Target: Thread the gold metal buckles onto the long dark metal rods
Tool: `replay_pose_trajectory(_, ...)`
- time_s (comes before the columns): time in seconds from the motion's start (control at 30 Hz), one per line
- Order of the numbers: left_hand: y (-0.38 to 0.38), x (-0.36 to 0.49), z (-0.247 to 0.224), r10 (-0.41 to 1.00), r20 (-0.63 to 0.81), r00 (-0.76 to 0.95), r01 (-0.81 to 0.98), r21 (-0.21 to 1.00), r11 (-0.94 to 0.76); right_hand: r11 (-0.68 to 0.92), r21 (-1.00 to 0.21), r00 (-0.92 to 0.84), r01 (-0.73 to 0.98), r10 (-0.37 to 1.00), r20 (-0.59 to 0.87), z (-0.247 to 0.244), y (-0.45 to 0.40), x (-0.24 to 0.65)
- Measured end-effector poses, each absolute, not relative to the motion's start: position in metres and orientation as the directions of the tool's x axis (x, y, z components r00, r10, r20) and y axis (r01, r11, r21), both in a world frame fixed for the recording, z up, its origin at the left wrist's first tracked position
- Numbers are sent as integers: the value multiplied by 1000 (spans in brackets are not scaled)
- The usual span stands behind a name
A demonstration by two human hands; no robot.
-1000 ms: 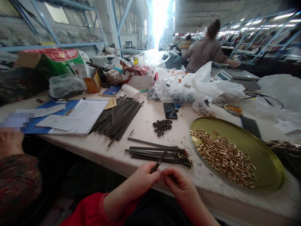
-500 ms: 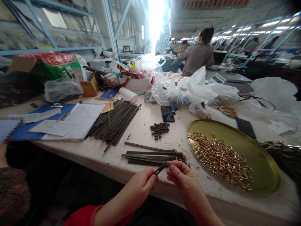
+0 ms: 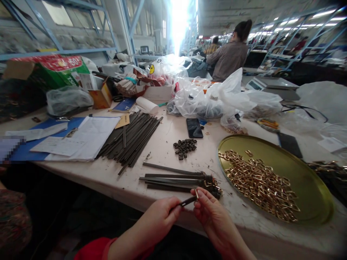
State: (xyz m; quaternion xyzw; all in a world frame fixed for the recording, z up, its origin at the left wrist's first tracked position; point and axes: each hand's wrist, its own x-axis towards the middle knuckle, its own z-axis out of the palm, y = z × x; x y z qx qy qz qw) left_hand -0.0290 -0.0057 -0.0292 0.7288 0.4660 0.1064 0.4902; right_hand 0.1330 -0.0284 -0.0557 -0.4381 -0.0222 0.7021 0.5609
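Observation:
My left hand (image 3: 166, 213) pinches a dark strap (image 3: 188, 201) with a slot near its end. Between the thumb and fingers of my right hand (image 3: 207, 207) is a small gold buckle (image 3: 196, 194), right at the strap's tip. Whether the strap passes through the buckle I cannot make out. Just beyond my hands lie several straps with gold buckles at their right ends (image 3: 173, 180). To the right, a round gold tray (image 3: 311, 191) holds a heap of loose gold buckles (image 3: 260, 180).
A pile of long dark strips (image 3: 132, 141) lies left of centre, beside papers (image 3: 78, 141) on a blue folder. Small dark loops (image 3: 184, 148) sit near a black phone (image 3: 194, 128). Plastic bags (image 3: 208, 97) line the back. Another person's patterned sleeve (image 3: 13, 216) is at far left.
The strap's tip, angled up beside the buckle before, now lies lower and meets the buckle. My right fingers have shifted slightly. The camera view has moved a little.

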Motion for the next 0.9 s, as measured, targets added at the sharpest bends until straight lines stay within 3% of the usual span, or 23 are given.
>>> replay_pose_trajectory(0.3, -7, -25, -28, 766, -255, 590, 418, 908, -21, -392, -586, -36, -710, 850, -525, -53, -39, 117)
replay_pose_trajectory(0.5, -17, -20, -36, 828, -249, 503, 303, 947, 101, -333, -768, 51, -547, 902, -428, -62, -49, 106)
replay_pose_trajectory(0.7, -22, -18, -33, 801, -309, 513, 115, 949, 293, -308, -866, 77, -395, 928, -365, -65, -57, 104)
replay_pose_trajectory(0.8, -25, -17, -29, 798, -356, 487, 111, 931, 348, -205, -957, 184, -204, 952, -244, -66, -58, 104)
replay_pose_trajectory(0.9, -27, -18, -25, 781, -413, 468, 150, 909, 390, 46, -988, 307, 144, 948, 89, -68, -63, 111)
